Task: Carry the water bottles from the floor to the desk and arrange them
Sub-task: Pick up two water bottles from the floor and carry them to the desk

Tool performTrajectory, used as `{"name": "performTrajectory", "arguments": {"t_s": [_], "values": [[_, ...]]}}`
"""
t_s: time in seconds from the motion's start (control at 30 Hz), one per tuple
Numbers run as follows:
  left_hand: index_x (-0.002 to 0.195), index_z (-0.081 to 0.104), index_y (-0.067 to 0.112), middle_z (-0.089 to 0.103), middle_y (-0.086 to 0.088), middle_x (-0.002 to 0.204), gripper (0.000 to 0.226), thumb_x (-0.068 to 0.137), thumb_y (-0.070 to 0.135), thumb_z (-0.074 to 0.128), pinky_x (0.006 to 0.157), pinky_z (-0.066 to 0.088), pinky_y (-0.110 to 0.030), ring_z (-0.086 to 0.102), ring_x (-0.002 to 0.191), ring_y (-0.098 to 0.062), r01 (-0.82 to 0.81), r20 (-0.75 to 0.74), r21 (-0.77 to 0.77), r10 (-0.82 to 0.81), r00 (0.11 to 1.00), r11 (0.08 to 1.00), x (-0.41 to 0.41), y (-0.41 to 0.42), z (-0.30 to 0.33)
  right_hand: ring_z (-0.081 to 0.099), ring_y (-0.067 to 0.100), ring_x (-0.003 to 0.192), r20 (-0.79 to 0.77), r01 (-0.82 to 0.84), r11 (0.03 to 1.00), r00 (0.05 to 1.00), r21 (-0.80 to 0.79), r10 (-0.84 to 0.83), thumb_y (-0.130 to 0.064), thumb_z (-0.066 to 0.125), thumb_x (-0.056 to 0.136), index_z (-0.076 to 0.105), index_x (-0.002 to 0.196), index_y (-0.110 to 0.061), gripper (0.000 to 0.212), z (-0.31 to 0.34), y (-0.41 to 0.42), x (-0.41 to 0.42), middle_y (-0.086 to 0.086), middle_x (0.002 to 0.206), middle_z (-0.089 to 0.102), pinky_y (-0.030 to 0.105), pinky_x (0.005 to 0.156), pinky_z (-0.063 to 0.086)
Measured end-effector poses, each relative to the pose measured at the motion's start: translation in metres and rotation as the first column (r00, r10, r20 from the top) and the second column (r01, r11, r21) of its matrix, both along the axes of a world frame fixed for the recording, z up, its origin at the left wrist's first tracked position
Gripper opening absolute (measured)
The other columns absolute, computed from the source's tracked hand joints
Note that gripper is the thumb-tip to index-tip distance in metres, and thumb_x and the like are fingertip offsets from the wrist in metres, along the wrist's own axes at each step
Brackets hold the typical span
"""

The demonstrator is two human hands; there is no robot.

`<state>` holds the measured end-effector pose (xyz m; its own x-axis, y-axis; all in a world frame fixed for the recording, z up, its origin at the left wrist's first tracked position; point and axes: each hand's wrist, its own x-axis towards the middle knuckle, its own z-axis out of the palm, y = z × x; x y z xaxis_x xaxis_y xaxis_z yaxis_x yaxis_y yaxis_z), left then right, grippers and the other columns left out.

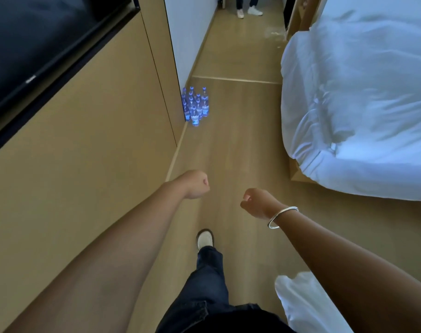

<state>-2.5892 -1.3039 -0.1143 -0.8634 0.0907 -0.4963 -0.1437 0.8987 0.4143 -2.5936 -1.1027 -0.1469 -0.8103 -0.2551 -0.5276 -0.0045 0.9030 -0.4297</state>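
Several clear water bottles [195,105] with blue caps and blue labels stand upright in a tight cluster on the wooden floor, against the corner of the wall ahead. My left hand [196,184] is stretched forward with its fingers curled in, and it holds nothing. My right hand [255,202], a silver bangle on its wrist, hangs beside it with loosely curled fingers and is also empty. Both hands are well short of the bottles. No desk is in view.
A wood-panelled wall [89,152] with a black TV [36,44] runs along the left. A bed with white bedding [363,97] fills the right. Another person's feet in white shoes [250,11] stand at the far end of the corridor. My own foot [205,238] is stepping forward.
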Motion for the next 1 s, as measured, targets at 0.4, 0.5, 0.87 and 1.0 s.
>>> {"name": "performTrajectory", "arguments": {"t_s": [0.4,0.5,0.87,1.0], "values": [[0.076,0.042,0.014,0.040,-0.007,0.082,0.010,0.084,0.009,0.040,0.057,0.022,-0.028,0.032,0.075,-0.019,0.015,0.066,-0.014,-0.014,0.998,1.000,-0.235,-0.098,0.002,0.056,0.027,0.106,-0.006,0.052,0.998,0.999,-0.021,-0.052,-0.025,0.046,0.089,0.055,0.117,-0.012,0.032,0.013,-0.091,-0.218,0.010,0.118,0.060,0.034,0.091,0.047],[0.075,0.044,0.014,0.043,-0.008,0.081,0.011,0.084,0.008,0.040,0.064,0.027,-0.027,0.033,0.073,-0.020,0.033,0.090,0.000,-0.033,0.995,0.999,-0.272,-0.102,-0.008,0.056,0.027,0.108,0.014,0.057,0.998,0.998,0.006,-0.057,-0.025,0.046,0.090,0.053,0.119,-0.012,0.033,0.010,-0.100,-0.256,0.010,0.120,0.060,0.034,0.092,0.046],[0.063,0.039,0.016,0.040,-0.006,0.072,0.021,0.082,0.010,0.044,0.057,0.025,-0.028,0.032,0.068,-0.021,-0.028,0.149,-0.017,0.031,0.988,0.999,-0.430,-0.129,-0.034,0.055,0.025,0.109,0.083,-0.012,1.000,0.997,0.011,0.011,-0.026,0.047,0.089,0.053,0.121,-0.014,0.035,-0.022,-0.125,-0.426,0.008,0.121,0.059,0.037,0.095,0.047],[0.073,0.049,0.013,0.047,-0.007,0.077,0.011,0.084,0.011,0.046,0.063,0.032,-0.027,0.039,0.071,-0.021,-0.075,0.148,-0.023,0.078,0.986,0.997,-0.509,-0.129,-0.034,0.054,0.026,0.111,0.091,-0.048,0.999,0.995,0.004,0.047,-0.026,0.048,0.088,0.053,0.121,-0.013,0.035,-0.034,-0.131,-0.520,0.010,0.124,0.057,0.032,0.093,0.044]]}}
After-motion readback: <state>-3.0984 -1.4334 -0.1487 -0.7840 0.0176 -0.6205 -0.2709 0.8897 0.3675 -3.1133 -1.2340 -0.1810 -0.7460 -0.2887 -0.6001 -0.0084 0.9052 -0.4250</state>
